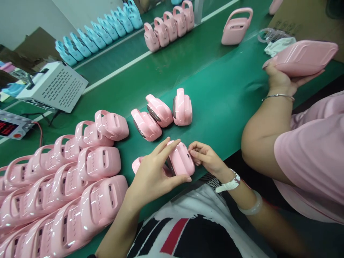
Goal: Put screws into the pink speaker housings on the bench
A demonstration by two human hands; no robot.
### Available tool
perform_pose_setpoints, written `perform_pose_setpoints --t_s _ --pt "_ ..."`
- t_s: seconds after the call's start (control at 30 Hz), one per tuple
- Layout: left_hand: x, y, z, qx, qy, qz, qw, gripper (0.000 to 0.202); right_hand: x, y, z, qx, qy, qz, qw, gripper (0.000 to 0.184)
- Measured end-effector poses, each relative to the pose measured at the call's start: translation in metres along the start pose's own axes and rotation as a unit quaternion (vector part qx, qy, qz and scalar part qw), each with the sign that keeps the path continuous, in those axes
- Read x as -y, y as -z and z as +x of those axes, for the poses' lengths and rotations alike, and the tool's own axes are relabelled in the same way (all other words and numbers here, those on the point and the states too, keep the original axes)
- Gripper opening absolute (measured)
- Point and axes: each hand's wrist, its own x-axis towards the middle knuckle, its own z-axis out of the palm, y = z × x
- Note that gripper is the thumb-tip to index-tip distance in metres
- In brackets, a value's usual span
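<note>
A small pink plastic case with a handle (181,158) sits at the near edge of the green belt (220,89), held between both my hands. My left hand (153,175) wraps round its left side, fingers over the top and thumb beneath. My right hand (205,157), with a white watch on the wrist, pinches its right edge with curled fingers. Three more pink cases (161,113) lie just beyond, dark faces partly showing.
A heap of several pink cases (72,186) fills the near left. Rows of pink cases (169,25) and blue cases (99,34) stand further back. A white vented box (53,86) and a meter (10,125) sit left. A co-worker's arm (268,125) at right holds a pink case (303,57).
</note>
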Motion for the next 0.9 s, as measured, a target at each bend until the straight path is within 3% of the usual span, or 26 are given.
perform_pose_setpoints --t_s 0.4,0.67,0.9 --pt "-0.003 -0.003 0.003 -0.036 0.019 -0.032 0.999 0.075 0.011 0.007 0.008 0.036 -0.096 0.057 0.993 0.029" --pt "0.0 -0.001 -0.001 0.01 -0.006 -0.001 1.0 0.082 0.015 0.011 0.017 0.054 -0.159 0.064 0.984 0.038" --pt "-0.001 -0.002 0.0 0.023 0.001 -0.004 1.0 0.083 0.016 0.012 0.018 0.057 -0.173 0.055 0.982 0.042"
